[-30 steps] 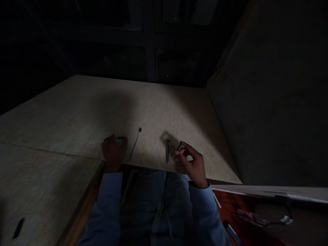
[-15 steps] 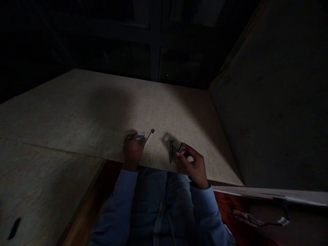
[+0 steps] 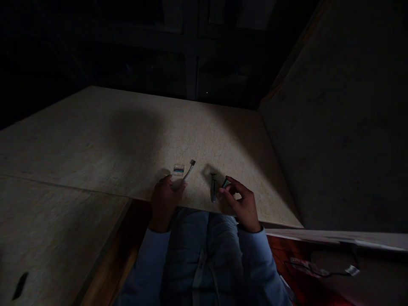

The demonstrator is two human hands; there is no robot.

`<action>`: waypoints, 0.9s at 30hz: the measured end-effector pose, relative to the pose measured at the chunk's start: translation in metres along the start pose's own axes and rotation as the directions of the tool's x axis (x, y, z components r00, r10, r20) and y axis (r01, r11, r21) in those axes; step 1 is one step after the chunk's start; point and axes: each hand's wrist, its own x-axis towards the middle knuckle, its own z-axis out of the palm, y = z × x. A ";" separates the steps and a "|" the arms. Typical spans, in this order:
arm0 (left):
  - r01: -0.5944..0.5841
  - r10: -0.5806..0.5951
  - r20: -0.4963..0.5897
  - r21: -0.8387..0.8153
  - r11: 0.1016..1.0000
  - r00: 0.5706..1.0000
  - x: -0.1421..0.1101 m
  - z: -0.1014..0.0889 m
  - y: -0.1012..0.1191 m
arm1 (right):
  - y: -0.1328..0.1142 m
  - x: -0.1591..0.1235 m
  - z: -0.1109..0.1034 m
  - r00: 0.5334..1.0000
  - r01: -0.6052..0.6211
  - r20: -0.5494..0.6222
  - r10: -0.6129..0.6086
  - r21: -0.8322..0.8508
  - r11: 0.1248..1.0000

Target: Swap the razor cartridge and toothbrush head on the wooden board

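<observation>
Above the counter (image 3: 207, 136), the left hand (image 3: 164, 199) has its grip spread, empty — the right hand (image 3: 240, 202) is pinched. A toothbrush (image 3: 190, 169) lies by the left thumb, a razor (image 3: 213, 189) between the hands, a clear case (image 3: 179, 170) past the left fingertips — a green-and-black piece (image 3: 225, 183) in the right pinch.

No legible text, brand, number or sign. Razor (image 3: 213, 192) handle: small pale marks, too dim to read. Clear case (image 3: 179, 170): print, if any, unresolved. White tag (image 3: 352, 270) on dark cable (image 3: 329, 276), lower right: likewise unreadable at this size.
</observation>
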 end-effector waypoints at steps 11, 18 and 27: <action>-0.077 0.079 0.230 -0.017 0.997 0.970 -0.005 0.002 0.018 | -0.005 -0.001 0.006 0.999 0.031 -0.011 -0.031 0.042 0.999; -0.087 0.077 0.190 0.047 0.995 0.979 -0.009 0.008 0.029 | -0.008 -0.002 0.007 1.000 0.022 0.008 -0.023 0.046 0.999; -0.019 0.037 0.195 -0.096 0.995 0.980 0.000 0.009 0.027 | -0.011 -0.003 0.004 0.998 0.057 -0.015 -0.056 0.066 0.996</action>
